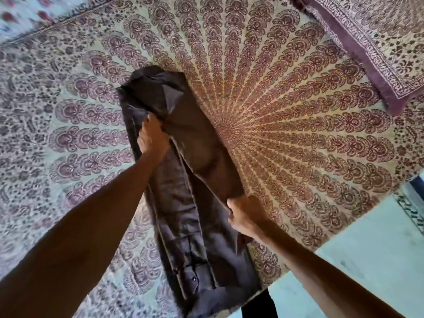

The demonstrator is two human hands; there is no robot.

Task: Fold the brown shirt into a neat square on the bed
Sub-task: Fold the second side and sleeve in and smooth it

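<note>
The brown shirt [183, 203] lies on the bed as a long narrow strip, its collar end far from me and its hem near the bed's edge. A sleeve is folded lengthwise over its right side. My left hand [151, 138] rests on the upper left part of the shirt, fingers curled and pinching the cloth near the shoulder. My right hand [243, 214] grips the right edge of the shirt at the lower end of the folded sleeve.
The bed is covered by a cream and maroon mandala-print sheet [298, 134]. A pillow [371, 42] in matching print lies at the far right. The bed's edge runs along the lower right, with pale floor [367, 260] beyond it.
</note>
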